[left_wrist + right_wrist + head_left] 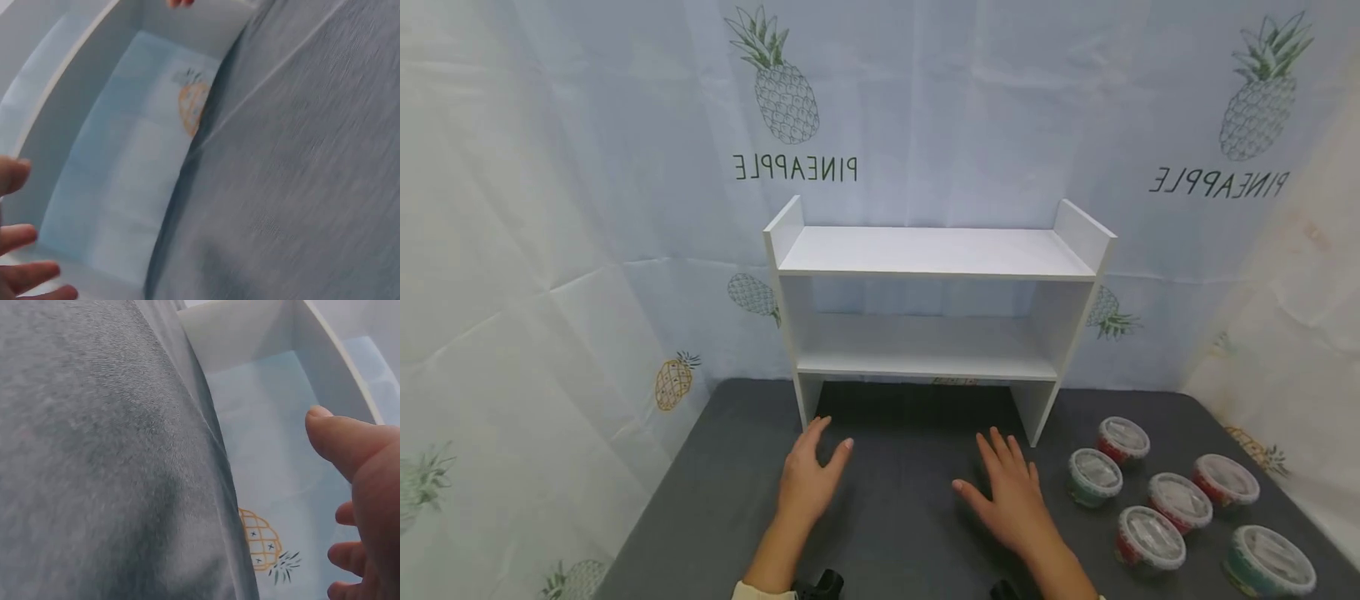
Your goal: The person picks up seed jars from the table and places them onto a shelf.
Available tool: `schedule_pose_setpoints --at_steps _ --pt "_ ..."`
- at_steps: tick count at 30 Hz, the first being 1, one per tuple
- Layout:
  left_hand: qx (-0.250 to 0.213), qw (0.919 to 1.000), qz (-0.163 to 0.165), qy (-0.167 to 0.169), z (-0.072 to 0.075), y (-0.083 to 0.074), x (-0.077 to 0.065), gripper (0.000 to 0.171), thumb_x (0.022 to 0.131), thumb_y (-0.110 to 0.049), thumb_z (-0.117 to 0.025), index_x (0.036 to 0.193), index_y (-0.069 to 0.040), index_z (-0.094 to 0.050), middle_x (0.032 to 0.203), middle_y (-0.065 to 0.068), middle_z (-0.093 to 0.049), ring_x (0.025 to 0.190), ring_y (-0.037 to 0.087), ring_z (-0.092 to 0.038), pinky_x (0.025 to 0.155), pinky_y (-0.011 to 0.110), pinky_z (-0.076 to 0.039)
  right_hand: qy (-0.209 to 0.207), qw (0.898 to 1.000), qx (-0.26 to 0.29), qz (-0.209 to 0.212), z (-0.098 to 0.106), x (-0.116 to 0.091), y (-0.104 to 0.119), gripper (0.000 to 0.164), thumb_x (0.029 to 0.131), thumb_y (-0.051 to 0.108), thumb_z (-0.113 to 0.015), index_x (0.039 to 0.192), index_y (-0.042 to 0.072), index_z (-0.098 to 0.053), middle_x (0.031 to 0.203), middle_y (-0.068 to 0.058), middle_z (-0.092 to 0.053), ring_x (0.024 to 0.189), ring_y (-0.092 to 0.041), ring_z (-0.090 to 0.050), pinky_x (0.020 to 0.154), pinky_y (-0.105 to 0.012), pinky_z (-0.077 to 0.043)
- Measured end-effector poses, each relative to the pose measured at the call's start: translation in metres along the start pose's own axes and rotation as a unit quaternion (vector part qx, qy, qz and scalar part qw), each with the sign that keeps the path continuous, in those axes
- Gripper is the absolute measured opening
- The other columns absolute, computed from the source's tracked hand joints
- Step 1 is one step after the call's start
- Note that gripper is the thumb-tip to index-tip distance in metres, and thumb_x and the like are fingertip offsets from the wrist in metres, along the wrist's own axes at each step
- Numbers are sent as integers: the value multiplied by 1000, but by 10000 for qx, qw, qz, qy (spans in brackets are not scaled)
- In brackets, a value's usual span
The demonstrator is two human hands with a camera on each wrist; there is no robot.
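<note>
Over the dark table, my left hand hovers near the left foot of a white shelf, thumb spread from the fingers and nothing held. My right hand is to the right of it, fingers extended and thumb apart, also holding nothing. Both hands are in front of the shelf, which has two boards between upright side panels. In the left wrist view, fingertips of the left hand show at the lower left. The right wrist view shows the right hand with its thumb pointing toward the shelf.
Right of the right hand stand several small lidded cups, among them a green one, a red one and a larger green one near the table's right edge. A pineapple-print curtain hangs behind the dark tabletop.
</note>
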State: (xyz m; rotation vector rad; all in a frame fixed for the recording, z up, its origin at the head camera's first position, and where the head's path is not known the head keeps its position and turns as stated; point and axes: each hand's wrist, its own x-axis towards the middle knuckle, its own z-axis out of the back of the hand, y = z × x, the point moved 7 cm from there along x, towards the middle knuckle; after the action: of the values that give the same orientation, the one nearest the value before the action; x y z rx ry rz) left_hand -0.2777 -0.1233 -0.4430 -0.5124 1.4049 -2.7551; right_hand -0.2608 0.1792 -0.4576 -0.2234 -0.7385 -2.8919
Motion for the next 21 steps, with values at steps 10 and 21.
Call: schedule_pose_setpoints --at_steps 10,21 --pt "-1094 9846 -118 -1357 60 14 50 48 97 -34 -63 135 -7 -57 135 14 -57 121 32 -57 92 51 -51 -622 9968 -68 498 43 -28 -10 76 89 50 -67 148 8 -43 156 -18 -35 141 -50 -27 101 -73 -27" --pt "-1388 9821 -168 -1263 74 0 95 62 97 -45 -59 145 -7 -49 142 14 -55 128 29 -56 97 46 -47 -1536 9877 -277 -49 122 -78 -82 71 88 32 -74 142 -3 -45 138 -32 -47 124 -53 -41 90 -66 -33"
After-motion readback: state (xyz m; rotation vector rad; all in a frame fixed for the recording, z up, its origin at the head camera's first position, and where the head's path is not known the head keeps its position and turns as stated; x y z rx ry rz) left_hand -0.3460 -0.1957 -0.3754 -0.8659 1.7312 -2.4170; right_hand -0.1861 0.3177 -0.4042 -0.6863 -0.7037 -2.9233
